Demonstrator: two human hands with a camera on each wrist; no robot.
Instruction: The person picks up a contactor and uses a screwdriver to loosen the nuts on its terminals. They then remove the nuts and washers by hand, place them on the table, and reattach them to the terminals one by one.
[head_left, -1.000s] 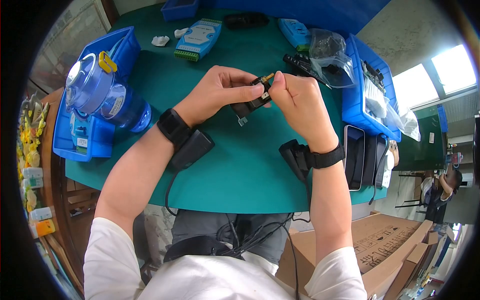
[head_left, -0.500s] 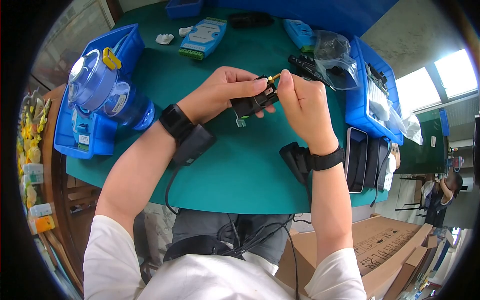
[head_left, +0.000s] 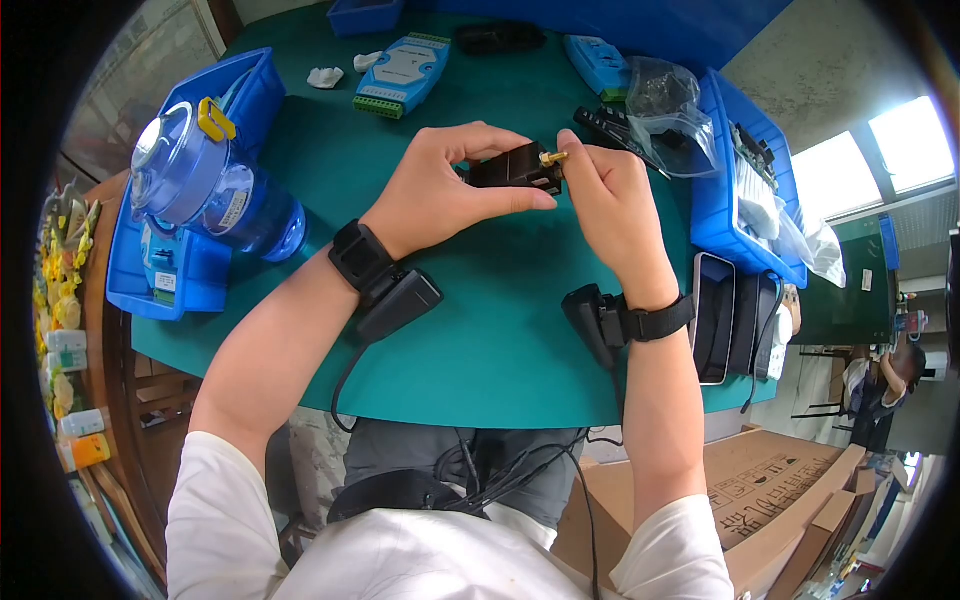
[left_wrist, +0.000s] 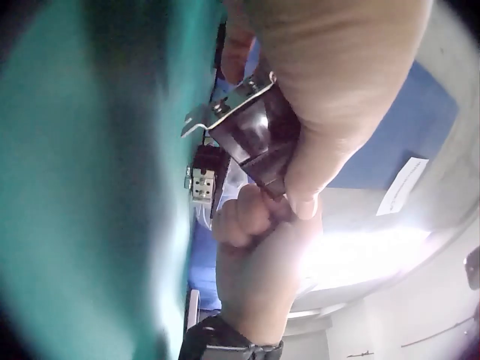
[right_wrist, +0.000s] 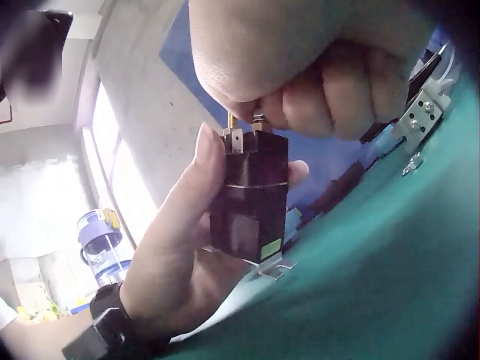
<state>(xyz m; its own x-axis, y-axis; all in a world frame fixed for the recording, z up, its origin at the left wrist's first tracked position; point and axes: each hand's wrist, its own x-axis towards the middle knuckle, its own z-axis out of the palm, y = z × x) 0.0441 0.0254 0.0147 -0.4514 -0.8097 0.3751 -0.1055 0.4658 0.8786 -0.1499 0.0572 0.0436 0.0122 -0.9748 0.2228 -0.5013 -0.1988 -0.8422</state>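
Note:
In the left hand (head_left: 450, 185) is a black block-shaped relay (head_left: 510, 168), gripped between thumb and fingers over the green table. Brass threaded studs (right_wrist: 232, 118) stand on one end of it, beside a small flat metal tab (right_wrist: 238, 140). A bent metal bracket (left_wrist: 196, 124) is on the other end. The right hand (head_left: 610, 195) is at the stud end with its fingers curled. Its thumb and forefinger pinch at the second stud (right_wrist: 259, 122), whose top they hide.
A blue water bottle (head_left: 235, 205) stands by blue bins on the left. Blue-cased modules (head_left: 405, 75) lie at the back. On the right are a blue bin (head_left: 715, 215) of parts, a clear bag (head_left: 665, 95) and a black strip-shaped part (head_left: 610, 130). Cables hang from both wrist cameras.
The left hand has turned the relay from slanting to nearly level, and its bracket no longer shows in the head view. The right hand stays at the stud end.

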